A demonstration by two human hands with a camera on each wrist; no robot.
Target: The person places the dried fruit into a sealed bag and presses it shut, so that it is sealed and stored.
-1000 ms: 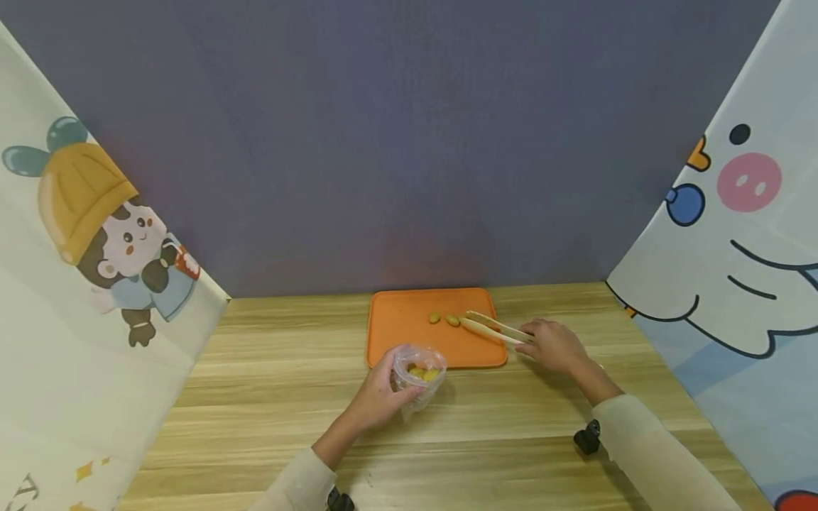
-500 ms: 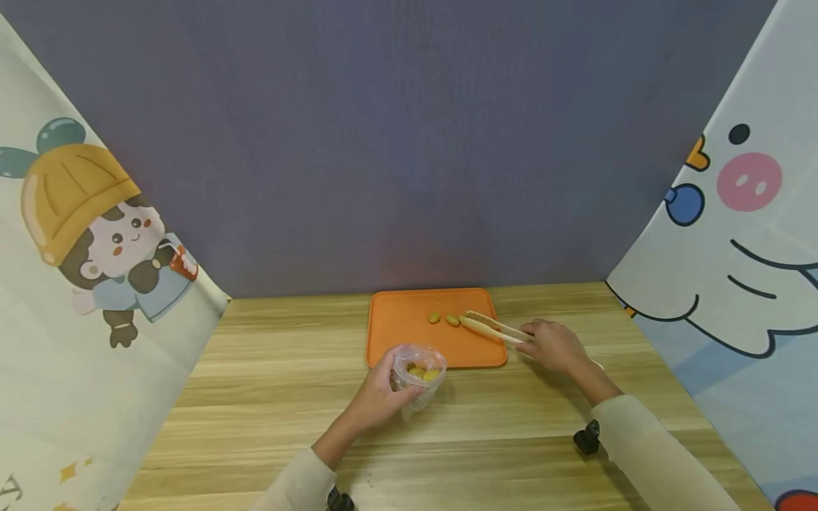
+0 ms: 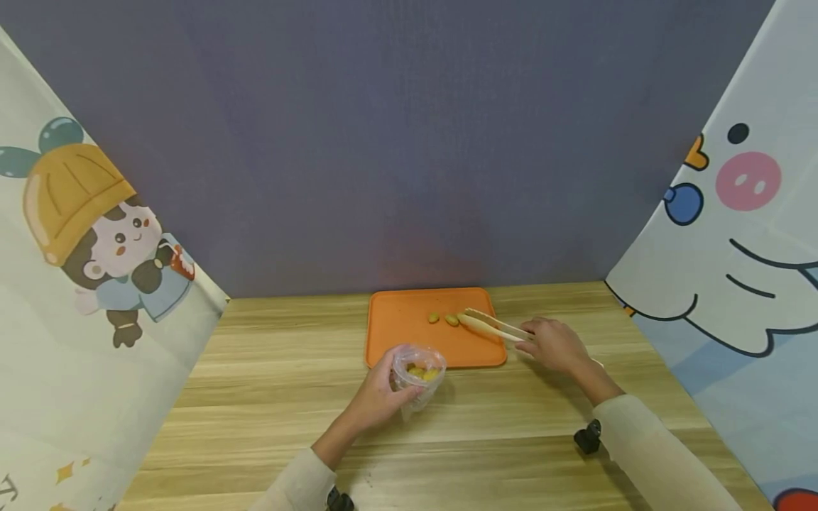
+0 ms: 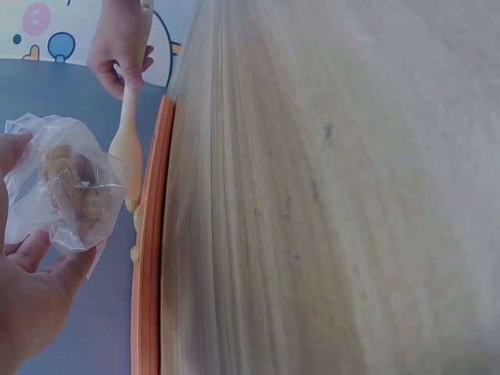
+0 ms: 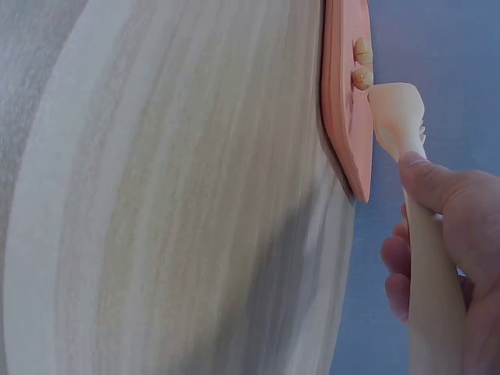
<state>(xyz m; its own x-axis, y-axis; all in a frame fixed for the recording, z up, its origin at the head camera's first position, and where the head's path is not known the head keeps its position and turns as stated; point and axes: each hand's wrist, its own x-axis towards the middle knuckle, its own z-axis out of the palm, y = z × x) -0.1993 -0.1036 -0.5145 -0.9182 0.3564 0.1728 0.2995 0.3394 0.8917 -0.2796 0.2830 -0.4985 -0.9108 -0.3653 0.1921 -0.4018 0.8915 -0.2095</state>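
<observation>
My left hand (image 3: 377, 397) holds a clear plastic bag (image 4: 101, 168) by its sides, mouth up, over the tray's near edge in the head view. Several yellow-brown, nut-sized pieces (image 3: 423, 372) lie inside it. In my right hand (image 3: 554, 345) is a pair of cream tongs (image 3: 483, 326), gripped along the handles and reaching in from the right. Their jaws stand a little apart over the orange tray (image 3: 396, 326). Two small pieces like those in the bag lie on the tray; the tong tips are right beside the nearer piece (image 3: 452, 320), with the other piece (image 3: 434, 318) further left.
The tray lies at the back of a wood-grain table (image 3: 281, 397), close to a grey-blue upright panel (image 3: 409, 156). Printed cartoon sheets stand at the left (image 3: 64, 355) and right (image 3: 754, 270). A dark wrist device (image 3: 587, 437) sits at the right cuff.
</observation>
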